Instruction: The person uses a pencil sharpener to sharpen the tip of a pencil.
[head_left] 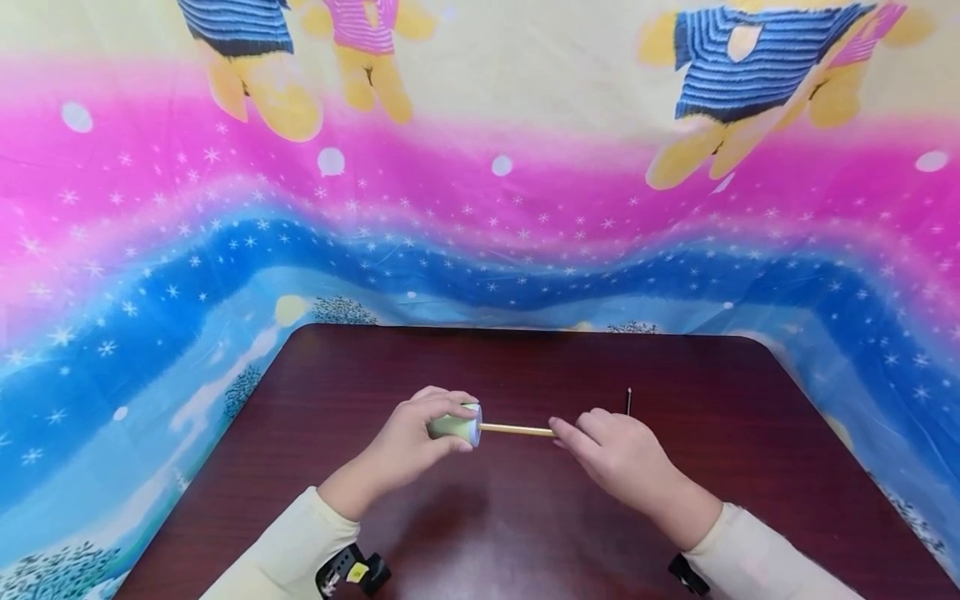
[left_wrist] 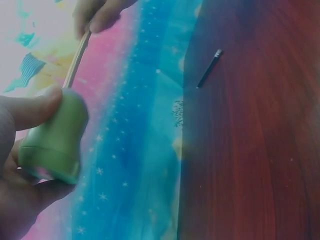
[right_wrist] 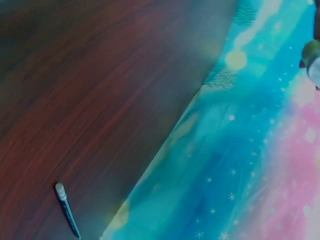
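Observation:
My left hand (head_left: pixel 405 440) holds a green pencil sharpener (head_left: pixel 454 427) with a pale end face, fingers over its top and thumb below. In the left wrist view the sharpener (left_wrist: pixel 57 135) has a waisted body. A yellow pencil (head_left: pixel 517 430) runs from the pale end across to my right hand (head_left: pixel 618 454), which pinches its other end. The pencil's tip is hidden inside the sharpener. Only part of the sharpener (right_wrist: pixel 312 62) shows at the edge of the right wrist view, where my right hand is out of sight.
A dark pencil (left_wrist: pixel 210 68) with a pale end lies on the table beyond my right hand. The dark red-brown wooden table (head_left: pixel 525 367) has rounded far corners. A patterned cloth (head_left: pixel 480 208) hangs behind it and at both sides.

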